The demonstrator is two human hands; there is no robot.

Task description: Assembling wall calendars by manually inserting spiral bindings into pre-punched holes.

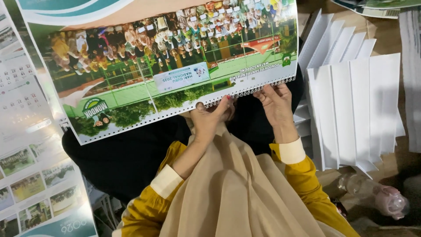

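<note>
A large glossy wall calendar sheet [166, 61] with a group photo and green borders lies across my lap, its punched edge toward me. A white wire spiral binding [258, 89] runs along the right part of that edge. My left hand [210, 116] pinches the edge near the half-moon notch, thumb on top. My right hand [274, 103] grips the edge at the wire spiral, fingers curled onto it. Yellow sleeves with cream cuffs and a beige scarf fill the lower middle.
More printed calendar sheets [30, 145] lie at the left. A fanned stack of white folded card pieces [355, 109] sits at the right. A clear plastic bottle with a pink cap [377, 195] lies on the floor at lower right. Dark fabric covers my lap.
</note>
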